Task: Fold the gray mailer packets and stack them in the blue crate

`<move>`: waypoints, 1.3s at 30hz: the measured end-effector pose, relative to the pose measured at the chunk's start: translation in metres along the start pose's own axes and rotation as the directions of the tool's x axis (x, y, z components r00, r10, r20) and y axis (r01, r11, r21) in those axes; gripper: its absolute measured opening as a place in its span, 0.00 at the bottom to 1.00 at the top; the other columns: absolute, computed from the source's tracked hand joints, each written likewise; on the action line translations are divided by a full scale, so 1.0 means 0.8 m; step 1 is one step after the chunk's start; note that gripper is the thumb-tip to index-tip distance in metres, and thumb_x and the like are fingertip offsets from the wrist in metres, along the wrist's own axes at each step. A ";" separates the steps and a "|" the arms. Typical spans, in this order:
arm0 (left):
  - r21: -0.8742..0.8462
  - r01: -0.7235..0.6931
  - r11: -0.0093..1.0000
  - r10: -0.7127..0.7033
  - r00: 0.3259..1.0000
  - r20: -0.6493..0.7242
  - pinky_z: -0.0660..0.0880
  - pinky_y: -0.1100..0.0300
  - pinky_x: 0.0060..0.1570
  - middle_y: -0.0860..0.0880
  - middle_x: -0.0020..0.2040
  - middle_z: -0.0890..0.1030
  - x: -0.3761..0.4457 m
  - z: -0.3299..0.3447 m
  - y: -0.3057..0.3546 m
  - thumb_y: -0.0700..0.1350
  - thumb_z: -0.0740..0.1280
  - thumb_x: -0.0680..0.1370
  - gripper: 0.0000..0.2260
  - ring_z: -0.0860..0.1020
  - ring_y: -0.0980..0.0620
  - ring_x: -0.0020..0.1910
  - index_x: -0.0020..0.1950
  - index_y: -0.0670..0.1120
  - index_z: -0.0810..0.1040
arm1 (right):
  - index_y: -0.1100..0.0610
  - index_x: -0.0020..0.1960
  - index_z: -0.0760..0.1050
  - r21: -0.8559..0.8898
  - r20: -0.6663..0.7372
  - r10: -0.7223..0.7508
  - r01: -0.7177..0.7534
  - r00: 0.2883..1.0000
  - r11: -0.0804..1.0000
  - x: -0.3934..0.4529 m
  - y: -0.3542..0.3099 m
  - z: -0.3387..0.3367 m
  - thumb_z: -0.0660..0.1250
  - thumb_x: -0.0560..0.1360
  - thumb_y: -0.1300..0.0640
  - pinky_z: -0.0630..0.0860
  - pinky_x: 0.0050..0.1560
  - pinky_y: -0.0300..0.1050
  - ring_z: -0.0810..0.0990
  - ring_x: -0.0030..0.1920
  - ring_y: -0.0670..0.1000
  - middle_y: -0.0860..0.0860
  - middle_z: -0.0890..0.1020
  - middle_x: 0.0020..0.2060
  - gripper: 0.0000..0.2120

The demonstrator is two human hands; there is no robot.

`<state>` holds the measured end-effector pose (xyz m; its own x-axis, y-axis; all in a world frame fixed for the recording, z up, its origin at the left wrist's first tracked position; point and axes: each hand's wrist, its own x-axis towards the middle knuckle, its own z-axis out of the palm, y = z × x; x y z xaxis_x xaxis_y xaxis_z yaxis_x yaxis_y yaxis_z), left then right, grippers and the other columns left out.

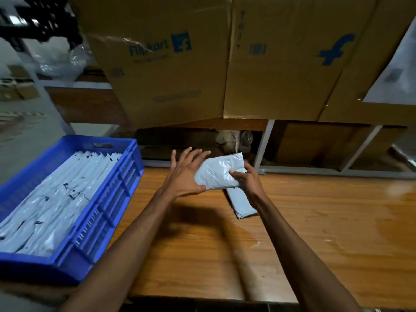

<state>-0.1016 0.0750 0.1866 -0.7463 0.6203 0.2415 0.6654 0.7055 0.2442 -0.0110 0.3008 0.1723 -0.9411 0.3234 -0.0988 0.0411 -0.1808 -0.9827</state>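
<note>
Head: mailer packet [219, 174] between both grips.

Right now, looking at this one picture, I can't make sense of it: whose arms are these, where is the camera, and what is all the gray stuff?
There is no machine here: these are a person's two bare arms, seen from a camera worn on the head, looking forward and down.

The right hand has a grip on a folded gray mailer packet, thumb on top. The left hand touches the packet's near left edge with its thumb, fingers spread straight.

Below them is a wooden table. Another gray packet lies on it, partly hidden under the right wrist.

At the left stands a blue crate, already filled with rows of gray packets.

Behind the table are large cardboard boxes with blue Flipkart printing.
</note>
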 end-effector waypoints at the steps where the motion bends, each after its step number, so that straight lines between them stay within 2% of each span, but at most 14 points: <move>1: 0.009 -0.026 1.000 0.026 0.999 0.034 0.38 0.35 0.78 0.52 0.80 0.63 -0.001 -0.005 0.002 0.66 0.72 0.64 0.50 0.51 0.48 0.83 0.83 0.62 0.55 | 0.58 0.64 0.79 0.005 0.002 0.013 -0.013 1.000 1.000 -0.004 -0.002 -0.001 0.71 0.78 0.65 0.83 0.53 0.56 0.87 0.53 0.61 0.59 0.87 0.54 0.15; 5: -0.065 -0.099 0.993 0.108 0.984 0.140 0.53 0.39 0.78 0.52 0.76 0.69 -0.004 -0.021 0.009 0.62 0.78 0.67 0.48 0.64 0.48 0.76 0.82 0.62 0.57 | 0.56 0.64 0.79 -0.018 -0.027 0.029 -0.030 0.999 0.999 -0.016 -0.003 -0.003 0.71 0.79 0.62 0.83 0.56 0.60 0.87 0.53 0.60 0.57 0.88 0.53 0.14; 8: -0.082 -0.133 0.988 0.141 0.984 0.109 0.61 0.50 0.70 0.51 0.71 0.72 -0.008 -0.025 0.008 0.61 0.78 0.68 0.45 0.69 0.48 0.70 0.82 0.60 0.60 | 0.57 0.66 0.77 -0.028 -0.048 0.053 -0.054 0.997 0.998 -0.019 -0.002 0.000 0.71 0.79 0.60 0.84 0.51 0.56 0.87 0.53 0.60 0.58 0.86 0.56 0.15; 12: -0.115 -0.116 0.987 0.134 0.978 0.160 0.63 0.52 0.69 0.51 0.71 0.72 -0.006 -0.029 -0.012 0.63 0.76 0.70 0.42 0.69 0.48 0.69 0.80 0.61 0.62 | 0.54 0.67 0.74 -0.047 -0.094 0.119 -0.124 0.988 0.991 -0.017 0.001 0.012 0.73 0.78 0.58 0.86 0.48 0.55 0.85 0.55 0.62 0.61 0.82 0.59 0.19; 17: -0.098 -0.124 0.987 0.143 0.967 0.212 0.65 0.54 0.68 0.51 0.72 0.72 -0.004 -0.033 -0.044 0.61 0.77 0.70 0.41 0.70 0.48 0.71 0.80 0.60 0.64 | 0.53 0.68 0.69 -0.157 -0.135 0.139 -0.160 0.981 0.975 -0.019 0.009 0.040 0.71 0.80 0.58 0.83 0.35 0.49 0.84 0.52 0.59 0.57 0.79 0.57 0.19; 20: -0.098 -0.122 0.988 0.142 0.961 0.236 0.66 0.54 0.69 0.50 0.74 0.72 -0.020 -0.018 -0.060 0.61 0.77 0.69 0.41 0.71 0.47 0.71 0.80 0.59 0.66 | 0.53 0.66 0.70 -0.263 -0.213 0.101 -0.157 0.972 0.952 -0.016 0.048 0.053 0.73 0.79 0.57 0.85 0.39 0.58 0.84 0.51 0.60 0.56 0.79 0.54 0.19; 23: -0.126 -0.126 0.984 0.156 0.950 0.270 0.65 0.56 0.68 0.49 0.71 0.75 -0.044 0.016 -0.076 0.69 0.71 0.66 0.43 0.73 0.47 0.69 0.78 0.56 0.69 | 0.51 0.65 0.70 -0.354 -0.259 0.100 -0.190 0.961 0.916 -0.021 0.096 0.062 0.75 0.75 0.55 0.84 0.48 0.62 0.83 0.52 0.60 0.57 0.80 0.54 0.22; 25: -0.124 -0.146 0.981 0.178 0.938 0.297 0.64 0.56 0.67 0.49 0.70 0.76 -0.063 0.046 -0.084 0.69 0.68 0.65 0.43 0.73 0.47 0.68 0.78 0.53 0.70 | 0.52 0.65 0.71 -0.429 -0.281 0.116 -0.233 0.953 0.873 -0.026 0.134 0.063 0.77 0.73 0.54 0.82 0.56 0.61 0.81 0.53 0.59 0.56 0.79 0.54 0.24; 28: -0.139 -0.150 0.979 0.190 0.918 0.348 0.64 0.51 0.71 0.49 0.72 0.75 -0.101 0.092 -0.094 0.66 0.67 0.65 0.43 0.72 0.48 0.70 0.79 0.52 0.69 | 0.54 0.65 0.73 -0.488 -0.298 0.155 -0.290 0.942 0.823 -0.047 0.186 0.066 0.78 0.72 0.56 0.81 0.54 0.59 0.81 0.50 0.61 0.55 0.79 0.47 0.25; 30: -0.124 -0.137 0.983 0.174 0.915 0.364 0.65 0.48 0.72 0.49 0.72 0.75 -0.128 0.124 -0.098 0.67 0.65 0.64 0.43 0.72 0.47 0.70 0.79 0.53 0.69 | 0.57 0.65 0.73 -0.566 -0.264 0.123 -0.257 0.957 0.784 -0.069 0.209 0.070 0.75 0.68 0.49 0.77 0.49 0.51 0.82 0.49 0.63 0.57 0.81 0.47 0.29; 32: -0.114 -0.125 0.986 0.159 0.911 0.381 0.63 0.49 0.73 0.48 0.73 0.74 -0.152 0.150 -0.097 0.65 0.65 0.65 0.43 0.71 0.46 0.72 0.79 0.54 0.68 | 0.61 0.67 0.73 -0.665 -0.245 0.036 -0.195 0.969 0.721 -0.083 0.231 0.070 0.66 0.64 0.42 0.74 0.52 0.51 0.80 0.52 0.62 0.60 0.81 0.52 0.37; 33: -0.113 -0.117 0.987 0.153 0.905 0.396 0.60 0.49 0.75 0.48 0.75 0.72 -0.163 0.159 -0.095 0.64 0.66 0.65 0.43 0.69 0.47 0.74 0.80 0.54 0.67 | 0.61 0.69 0.73 -0.720 -0.240 -0.003 -0.176 0.971 0.672 -0.091 0.238 0.070 0.63 0.64 0.41 0.74 0.57 0.54 0.78 0.55 0.63 0.61 0.79 0.56 0.38; 36: -0.153 -0.077 0.985 0.134 0.904 0.405 0.52 0.45 0.79 0.51 0.79 0.66 -0.181 0.174 -0.093 0.63 0.63 0.67 0.43 0.62 0.50 0.79 0.82 0.56 0.63 | 0.58 0.73 0.71 -0.875 -0.203 -0.139 -0.116 0.969 0.470 -0.110 0.256 0.079 0.61 0.73 0.48 0.71 0.65 0.58 0.73 0.61 0.65 0.61 0.73 0.66 0.30; 39: -0.210 0.029 0.977 0.044 0.941 0.334 0.52 0.44 0.80 0.53 0.80 0.66 -0.184 0.185 -0.093 0.61 0.55 0.78 0.31 0.59 0.53 0.81 0.81 0.54 0.65 | 0.59 0.74 0.72 -0.921 -0.034 -0.244 0.065 0.969 0.385 -0.113 0.264 0.094 0.55 0.82 0.49 0.69 0.69 0.58 0.73 0.68 0.63 0.61 0.74 0.70 0.25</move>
<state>-0.0440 -0.0179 -0.0061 -0.6797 0.7295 -0.0758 0.6327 0.6355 0.4425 0.0572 0.1634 -0.0145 -0.9107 0.3891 0.1387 0.2639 0.8063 -0.5294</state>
